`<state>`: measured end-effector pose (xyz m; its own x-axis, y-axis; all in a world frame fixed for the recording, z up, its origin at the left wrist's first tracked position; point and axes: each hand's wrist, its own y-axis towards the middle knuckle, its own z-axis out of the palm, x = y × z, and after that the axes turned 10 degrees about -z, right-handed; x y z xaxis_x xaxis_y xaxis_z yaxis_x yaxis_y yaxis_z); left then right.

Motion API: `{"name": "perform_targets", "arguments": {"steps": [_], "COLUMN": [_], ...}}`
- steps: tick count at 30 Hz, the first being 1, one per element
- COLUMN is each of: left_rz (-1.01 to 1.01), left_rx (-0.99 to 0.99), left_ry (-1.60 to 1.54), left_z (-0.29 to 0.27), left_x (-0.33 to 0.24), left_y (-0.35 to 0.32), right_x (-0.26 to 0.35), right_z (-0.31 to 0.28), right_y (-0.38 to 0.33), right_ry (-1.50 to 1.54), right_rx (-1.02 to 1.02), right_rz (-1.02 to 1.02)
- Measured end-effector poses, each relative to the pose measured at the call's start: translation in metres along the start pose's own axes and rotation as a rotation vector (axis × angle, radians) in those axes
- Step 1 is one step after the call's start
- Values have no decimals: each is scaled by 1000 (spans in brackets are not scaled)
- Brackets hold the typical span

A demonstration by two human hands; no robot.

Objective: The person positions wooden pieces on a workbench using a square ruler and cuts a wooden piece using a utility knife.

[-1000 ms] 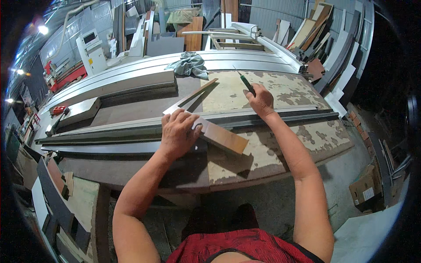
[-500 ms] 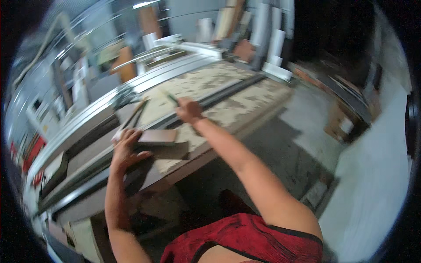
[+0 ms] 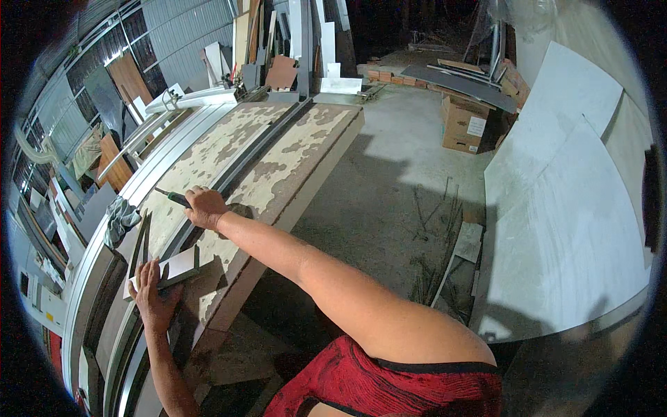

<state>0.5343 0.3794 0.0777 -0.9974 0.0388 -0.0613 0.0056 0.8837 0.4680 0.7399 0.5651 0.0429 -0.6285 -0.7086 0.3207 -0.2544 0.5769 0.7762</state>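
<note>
My right hand [image 3: 206, 207] is closed round the dark green handle of a screwdriver [image 3: 178, 199], its thin shaft pointing left over the mottled bench top. My left hand [image 3: 152, 297] lies over the left end of a short white board [image 3: 179, 265], fingers across its top and thumb along its near side. Two dark thin strips [image 3: 142, 240] stick up just beyond these fingers. Beneath, a long dark metal rail [image 3: 240, 156] runs along the bench [image 3: 316, 144], whose pale coating is peeling in patches.
A crumpled grey cloth [image 3: 121, 221] sits by the silver guide rail [image 3: 163, 142] on the left. A cardboard box [image 3: 464, 124] stands on the floor at the far right. Large white sheets [image 3: 563, 222] lean against the right wall. Boards [image 3: 326, 52] stand upright at the back.
The view has swung to the right, so bench and hands now sit further left, and the picture is sharper. My right hand still holds the screwdriver; my left stays at the white board.
</note>
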Motion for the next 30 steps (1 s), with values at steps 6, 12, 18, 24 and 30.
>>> {"name": "perform_targets", "arguments": {"steps": [6, 12, 18, 24, 30], "left_rz": [9, 30, -50, -231, -238], "left_rx": [-21, -45, -233, -522, -897], "left_ry": [47, 5, -56, -663, -1084], "left_z": [12, 13, 11, 16, -16], "left_x": [5, 0, 24, 75, 89], "left_y": [0, 3, 2, 9, 13], "right_x": [6, -7, -2, -20, -14], "right_z": [-1, -7, 5, 15, -2], "right_y": [1, 1, 6, 5, 0], "right_ry": [6, 35, 123, 75, 52], "right_rx": [13, 84, 27, -28, -33], "right_rz": [19, 55, 35, 58, -57]}}
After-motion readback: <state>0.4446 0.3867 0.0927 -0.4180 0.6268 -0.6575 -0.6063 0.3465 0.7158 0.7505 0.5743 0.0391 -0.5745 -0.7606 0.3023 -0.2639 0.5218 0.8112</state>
